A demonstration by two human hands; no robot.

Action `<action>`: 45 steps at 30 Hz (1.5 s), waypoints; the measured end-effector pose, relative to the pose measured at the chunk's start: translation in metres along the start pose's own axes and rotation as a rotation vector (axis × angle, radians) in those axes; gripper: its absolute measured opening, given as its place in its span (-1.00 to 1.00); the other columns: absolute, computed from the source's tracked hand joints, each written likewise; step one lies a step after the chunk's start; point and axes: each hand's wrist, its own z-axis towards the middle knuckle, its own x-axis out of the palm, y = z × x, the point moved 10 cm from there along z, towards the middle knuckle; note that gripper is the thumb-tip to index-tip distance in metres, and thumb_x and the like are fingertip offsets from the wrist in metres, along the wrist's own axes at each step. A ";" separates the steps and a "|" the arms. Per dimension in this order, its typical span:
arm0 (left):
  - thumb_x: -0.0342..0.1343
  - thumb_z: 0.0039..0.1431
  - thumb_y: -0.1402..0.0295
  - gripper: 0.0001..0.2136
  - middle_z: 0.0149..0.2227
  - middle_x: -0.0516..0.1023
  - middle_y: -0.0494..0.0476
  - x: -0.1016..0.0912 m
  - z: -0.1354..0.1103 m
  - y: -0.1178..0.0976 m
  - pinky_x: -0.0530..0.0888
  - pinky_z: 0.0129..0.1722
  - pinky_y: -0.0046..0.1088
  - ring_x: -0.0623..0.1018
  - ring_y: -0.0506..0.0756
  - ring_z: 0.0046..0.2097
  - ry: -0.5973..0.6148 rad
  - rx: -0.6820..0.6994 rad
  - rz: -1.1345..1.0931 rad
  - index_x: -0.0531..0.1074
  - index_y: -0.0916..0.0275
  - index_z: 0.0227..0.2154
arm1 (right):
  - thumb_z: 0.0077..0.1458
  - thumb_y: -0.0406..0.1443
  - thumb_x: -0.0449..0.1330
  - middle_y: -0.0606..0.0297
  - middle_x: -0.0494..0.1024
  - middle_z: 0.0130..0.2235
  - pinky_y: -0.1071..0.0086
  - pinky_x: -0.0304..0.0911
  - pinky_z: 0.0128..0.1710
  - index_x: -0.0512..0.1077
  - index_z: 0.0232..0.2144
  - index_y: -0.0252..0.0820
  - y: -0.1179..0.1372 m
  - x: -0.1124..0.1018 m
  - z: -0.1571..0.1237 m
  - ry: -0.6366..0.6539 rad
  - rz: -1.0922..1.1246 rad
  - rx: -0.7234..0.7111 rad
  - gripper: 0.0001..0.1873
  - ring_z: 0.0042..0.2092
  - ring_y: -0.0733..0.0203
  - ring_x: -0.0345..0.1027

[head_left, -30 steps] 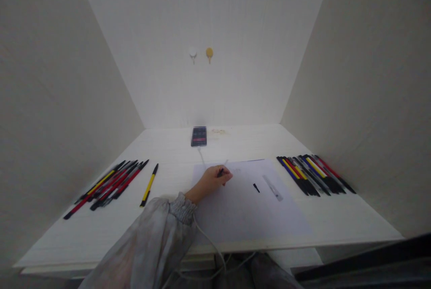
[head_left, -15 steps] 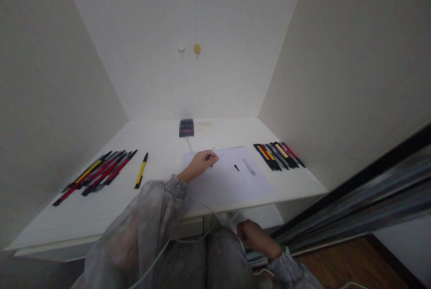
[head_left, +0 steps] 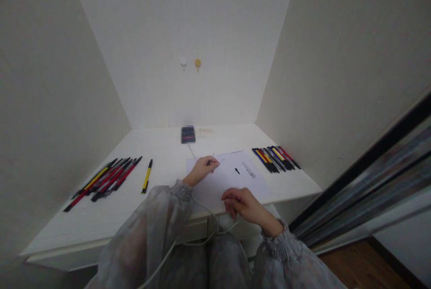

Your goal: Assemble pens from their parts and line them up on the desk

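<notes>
Pen (head_left: 211, 159) pinched in left hand (head_left: 201, 170) fingers over paper (head_left: 232, 181).

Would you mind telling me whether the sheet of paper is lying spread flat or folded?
Spread flat: the sheet of paper lies open on the desk, no fold visible.

white desk (head_left: 101, 217) in cream-walled alcove, wood floor (head_left: 363, 257) (lower right)

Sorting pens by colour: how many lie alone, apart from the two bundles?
1: a yellow-and-black pen lies alone on the desk, right of the left bundle. Another is in the left hand.
</notes>
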 end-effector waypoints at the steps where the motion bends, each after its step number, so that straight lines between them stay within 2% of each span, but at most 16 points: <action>1: 0.01 -0.06 0.19 -0.74 -0.67 0.27 -0.06 0.002 0.000 -0.002 0.18 -0.59 -0.60 0.23 -0.09 -0.60 0.017 0.003 0.001 0.35 0.32 -0.48 | 0.01 -0.30 -0.02 0.42 0.37 -0.57 0.56 0.11 -0.65 0.29 -0.37 -0.20 0.000 -0.002 0.005 -0.011 0.026 0.005 -0.87 -0.66 0.43 0.23; 4: 0.01 -0.06 0.18 -0.74 -0.66 0.27 -0.06 0.010 -0.001 -0.007 0.18 -0.58 -0.60 0.24 -0.09 -0.59 0.071 0.018 0.002 0.35 0.32 -0.51 | -0.02 -0.28 0.01 0.43 0.37 -0.59 0.55 0.12 -0.66 0.25 -0.39 -0.20 0.000 -0.012 0.021 -0.048 0.082 0.018 -0.89 -0.66 0.41 0.26; 9: 0.01 -0.05 0.21 -0.76 -0.67 0.27 -0.06 0.021 -0.001 -0.009 0.18 -0.59 -0.60 0.25 -0.10 -0.59 0.159 0.027 -0.005 0.36 0.33 -0.52 | -0.05 -0.25 0.05 0.44 0.38 -0.62 0.54 0.13 -0.66 0.24 -0.46 -0.21 0.003 -0.036 0.053 -0.130 0.055 -0.024 -0.88 -0.66 0.41 0.26; 15: -0.05 -0.01 0.23 -0.75 -0.67 0.27 -0.06 0.022 -0.001 -0.004 0.15 -0.60 -0.60 0.24 -0.10 -0.60 0.163 0.001 -0.014 0.36 0.33 -0.53 | -0.10 -0.19 0.11 0.48 0.33 -0.67 0.56 0.07 -0.73 0.22 -0.52 -0.20 -0.009 -0.049 0.072 -0.231 0.041 -0.039 -0.81 -0.71 0.43 0.17; 21: -0.06 0.00 0.21 -0.73 -0.69 0.24 -0.07 0.022 -0.005 -0.014 0.12 -0.62 -0.61 0.19 -0.12 -0.62 0.176 0.008 0.021 0.32 0.32 -0.61 | -0.08 -0.19 0.10 0.48 0.31 -0.67 0.56 0.08 -0.69 0.23 -0.51 -0.19 -0.011 -0.061 0.064 -0.317 -0.049 -0.078 -0.81 -0.68 0.43 0.16; 24: -0.07 0.01 0.21 -0.72 -0.69 0.25 -0.06 0.021 -0.006 -0.018 0.13 -0.62 -0.60 0.20 -0.12 -0.62 0.184 0.017 0.007 0.30 0.31 -0.64 | -0.04 -0.18 0.06 0.44 0.33 -0.63 0.55 0.12 -0.65 0.26 -0.47 -0.19 -0.006 -0.061 0.064 -0.308 -0.067 -0.106 -0.82 -0.65 0.42 0.20; 27: -0.09 0.02 0.17 -0.68 -0.70 0.25 -0.06 0.018 -0.005 -0.015 0.13 -0.62 -0.59 0.20 -0.11 -0.63 0.164 -0.001 0.017 0.32 0.31 -0.63 | 0.02 -0.21 0.00 0.41 0.36 -0.58 0.52 0.17 -0.58 0.29 -0.42 -0.19 -0.001 -0.060 0.066 -0.293 -0.116 -0.145 -0.83 -0.60 0.41 0.24; 30: -0.10 0.01 0.13 -0.66 -0.71 0.24 -0.07 0.019 -0.005 -0.012 0.13 -0.62 -0.58 0.19 -0.11 -0.64 0.162 -0.012 0.033 0.37 0.32 -0.57 | 0.05 -0.24 -0.05 0.40 0.37 -0.58 0.51 0.18 -0.53 0.30 -0.43 -0.20 -0.001 -0.068 0.063 -0.323 -0.198 -0.147 -0.82 -0.58 0.40 0.26; 33: -0.04 -0.03 0.13 -0.68 -0.69 0.27 -0.06 0.022 -0.004 -0.011 0.14 -0.60 -0.58 0.22 -0.10 -0.61 0.175 0.004 0.048 0.37 0.32 -0.58 | 0.03 -0.24 -0.03 0.39 0.37 -0.60 0.49 0.19 -0.51 0.30 -0.46 -0.20 -0.008 -0.080 0.047 -0.384 -0.238 -0.108 -0.82 -0.58 0.38 0.27; 35: -0.02 -0.04 0.14 -0.69 -0.69 0.28 -0.05 0.023 -0.004 -0.010 0.15 -0.59 -0.58 0.22 -0.10 -0.60 0.181 0.013 0.058 0.37 0.32 -0.60 | 0.01 -0.22 0.00 0.38 0.39 -0.57 0.48 0.20 -0.53 0.30 -0.44 -0.19 -0.014 -0.083 0.028 -0.432 -0.163 -0.089 -0.83 -0.59 0.37 0.27; 40: 0.00 -0.06 0.14 -0.70 -0.68 0.29 -0.04 0.025 -0.005 -0.005 0.16 -0.57 -0.58 0.23 -0.09 -0.59 0.191 -0.004 0.067 0.38 0.32 -0.58 | -0.09 -0.19 0.12 0.40 0.40 -0.61 0.47 0.19 -0.62 0.29 -0.49 -0.18 -0.029 -0.050 -0.010 -0.359 0.100 -0.041 -0.83 -0.63 0.36 0.25; 42: 0.00 -0.06 0.14 -0.70 -0.68 0.29 -0.04 0.024 -0.005 -0.004 0.18 -0.56 -0.57 0.24 -0.08 -0.58 0.178 -0.006 0.070 0.37 0.32 -0.59 | -0.16 -0.19 0.17 0.41 0.39 -0.64 0.48 0.17 -0.65 0.29 -0.53 -0.18 -0.033 -0.040 -0.014 -0.351 0.120 -0.007 -0.81 -0.65 0.37 0.23; 45: 0.01 -0.08 0.14 -0.70 -0.67 0.29 -0.04 0.021 -0.007 -0.004 0.18 -0.55 -0.57 0.24 -0.08 -0.58 0.162 -0.009 0.078 0.36 0.32 -0.59 | -0.21 -0.18 0.21 0.43 0.37 -0.67 0.50 0.13 -0.68 0.26 -0.59 -0.19 -0.037 -0.040 -0.009 -0.374 0.144 0.028 -0.77 -0.68 0.39 0.21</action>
